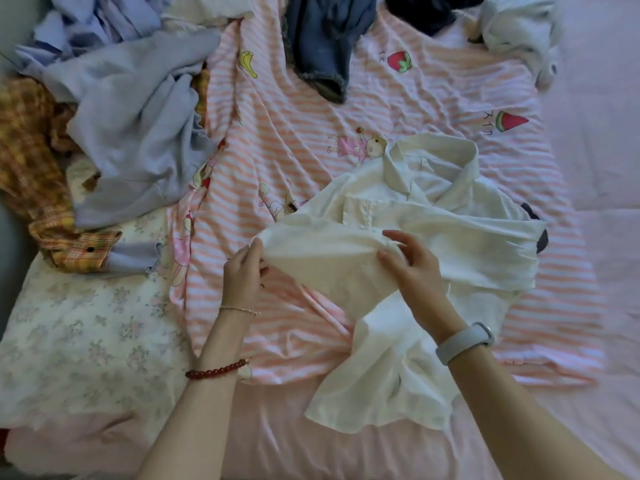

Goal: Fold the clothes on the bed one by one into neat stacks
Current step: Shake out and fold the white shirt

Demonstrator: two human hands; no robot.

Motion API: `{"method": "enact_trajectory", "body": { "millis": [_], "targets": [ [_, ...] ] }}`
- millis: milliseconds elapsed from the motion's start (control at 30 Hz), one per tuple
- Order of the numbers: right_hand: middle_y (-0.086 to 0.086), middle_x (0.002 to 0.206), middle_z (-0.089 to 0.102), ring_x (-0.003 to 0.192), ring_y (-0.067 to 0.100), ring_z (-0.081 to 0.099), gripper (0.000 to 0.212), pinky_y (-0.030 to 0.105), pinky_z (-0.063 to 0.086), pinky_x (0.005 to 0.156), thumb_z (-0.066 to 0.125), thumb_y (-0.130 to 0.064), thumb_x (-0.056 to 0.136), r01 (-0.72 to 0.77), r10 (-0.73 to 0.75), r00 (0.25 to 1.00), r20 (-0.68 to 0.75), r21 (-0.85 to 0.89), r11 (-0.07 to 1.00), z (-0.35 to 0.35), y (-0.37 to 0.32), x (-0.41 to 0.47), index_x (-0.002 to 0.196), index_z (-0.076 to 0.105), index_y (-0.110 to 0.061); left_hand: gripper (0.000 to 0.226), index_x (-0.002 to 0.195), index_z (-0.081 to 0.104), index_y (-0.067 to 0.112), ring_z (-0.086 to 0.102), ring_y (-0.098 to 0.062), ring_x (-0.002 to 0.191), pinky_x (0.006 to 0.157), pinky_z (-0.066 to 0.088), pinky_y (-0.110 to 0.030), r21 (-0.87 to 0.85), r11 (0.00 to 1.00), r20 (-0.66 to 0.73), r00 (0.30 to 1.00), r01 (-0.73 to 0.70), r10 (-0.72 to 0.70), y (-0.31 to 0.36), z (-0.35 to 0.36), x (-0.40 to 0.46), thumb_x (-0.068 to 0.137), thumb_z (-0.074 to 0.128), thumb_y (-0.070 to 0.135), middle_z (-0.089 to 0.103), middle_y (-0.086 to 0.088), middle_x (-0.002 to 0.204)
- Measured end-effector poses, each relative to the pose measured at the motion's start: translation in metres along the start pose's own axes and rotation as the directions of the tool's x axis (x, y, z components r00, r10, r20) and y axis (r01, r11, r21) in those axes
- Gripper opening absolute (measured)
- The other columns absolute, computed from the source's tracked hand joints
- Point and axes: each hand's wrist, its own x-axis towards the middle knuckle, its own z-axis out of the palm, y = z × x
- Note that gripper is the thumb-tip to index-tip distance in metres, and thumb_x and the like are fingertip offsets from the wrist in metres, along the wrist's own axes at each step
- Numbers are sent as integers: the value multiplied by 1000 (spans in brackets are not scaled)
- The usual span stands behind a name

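A white collared blouse [415,220] lies crumpled on a pink-and-white striped garment [294,150] spread over the bed, its collar pointing away from me. My left hand [244,275] pinches a raised fold of the blouse at its left edge. My right hand [412,268] grips the same fold near the button placket, thumb on top. The fold is lifted off the bed between both hands. A sleeve or hem [377,393] of the blouse trails toward me under my right forearm.
A grey-lilac top [138,133] and a yellow plaid shirt [34,161] are heaped at the left, over a floral cloth [86,341]. Blue denim [322,39] lies at the top centre, a white garment [519,32] at the top right. Pink sheet [595,150] shows on the right.
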Motion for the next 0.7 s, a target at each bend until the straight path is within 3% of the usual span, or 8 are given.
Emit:
{"method": "enact_trajectory", "body": {
  "millis": [100,167,233,333,400,500,600,700],
  "targets": [
    [8,104,64,93,15,60,20,27,49,83,60,-6,87,9,-32,967,-254,-89,996,-57,9,18,103,61,-19,18,92,67,13,60,-10,91,81,46,-21,17,995,287,954,-100,91,12,48,-12,95,49,16,64,-6,98],
    [8,106,64,90,12,59,23,17,47,81,59,-7,87,-9,-49,910,-411,-138,990,-96,20,30,108,61,-16,18,97,67,19,59,6,92,79,44,-8,53,985,438,890,-163,123,14,79,-15,95,50,14,66,3,103],
    [9,112,62,99,19,58,29,25,47,90,59,-9,87,-73,-36,845,-533,-182,981,-132,36,43,116,60,-11,18,95,66,21,58,7,92,80,43,-8,117,970,446,884,-215,142,8,106,-14,94,51,10,64,0,107],
    [12,123,58,99,22,59,37,40,49,88,55,-12,89,-198,50,783,-620,-172,965,-175,67,60,126,54,-11,18,104,65,10,56,-18,105,95,43,-27,362,890,303,938,-277,169,-18,132,-1,91,54,5,60,-13,115],
    [11,129,51,90,15,57,44,33,47,78,52,-9,90,-242,99,790,-605,-160,957,-194,90,64,133,46,-13,22,109,64,3,52,-29,112,101,38,-38,539,783,230,949,-310,217,-35,140,12,89,55,5,56,-18,117],
    [18,134,44,117,31,46,50,35,37,95,52,0,87,-226,-14,887,-462,-459,859,-208,122,64,135,42,-6,27,114,63,4,46,-34,116,101,31,-37,720,568,276,915,-399,294,-52,154,36,89,53,6,55,-19,122],
    [16,144,36,135,37,28,57,48,24,105,66,-18,82,-118,-142,964,-224,-841,528,-203,142,66,135,46,-13,34,125,57,16,36,-28,127,104,25,-38,809,355,385,878,-469,283,-57,178,65,92,49,16,47,-7,137],
    [8,151,23,141,32,12,66,45,24,107,60,-45,83,-85,65,995,-71,-961,263,-199,154,72,141,37,-24,44,131,46,30,25,-22,131,103,23,-42,865,95,479,867,-493,136,-57,196,86,87,51,29,37,4,142]
  ]
}}
